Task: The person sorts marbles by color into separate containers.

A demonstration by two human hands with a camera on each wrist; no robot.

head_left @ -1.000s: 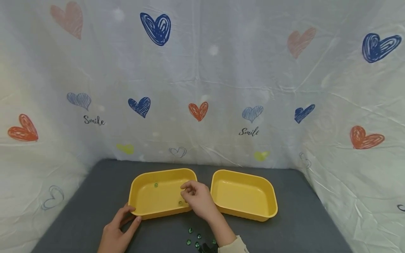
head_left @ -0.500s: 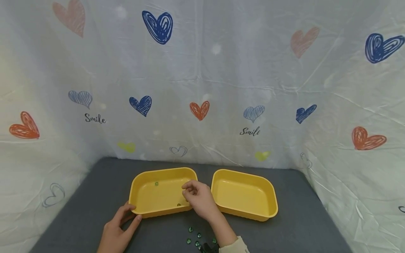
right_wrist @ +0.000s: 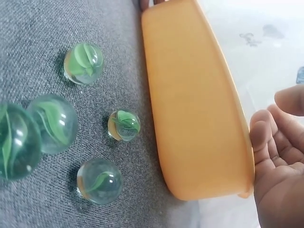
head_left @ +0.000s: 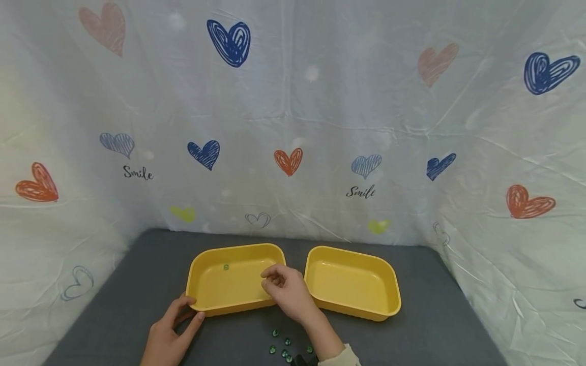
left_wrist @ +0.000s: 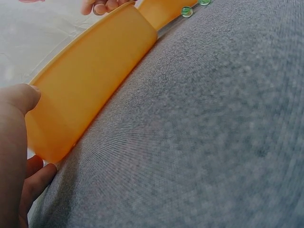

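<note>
My left hand (head_left: pixel 169 330) grips the near left corner of the left yellow tray (head_left: pixel 220 292), as the left wrist view also shows. A green marble (head_left: pixel 226 267) lies inside that tray, toward its back. Over the tray's right end hovers my right hand (head_left: pixel 290 295), fingers loosely bent. In the right wrist view, thumb and forefinger of the right hand (right_wrist: pixel 280 175) stand apart with nothing seen between them. Several clear marbles with green swirls (right_wrist: pixel 84 63) rest on the cloth in front of the tray. The right hand covers part of the tray floor.
A second yellow tray (head_left: pixel 352 279) stands to the right, with no marbles seen in it. Dark grey cloth (head_left: pixel 426 315) covers the table. A white curtain (head_left: pixel 320 101) printed with hearts hangs behind. A dark object (head_left: pixel 302 361) shows beside the right wrist.
A second marble inside the left tray, near my right hand, shifted slightly toward the near left and is now out of sight. Both hands have stayed almost still.
</note>
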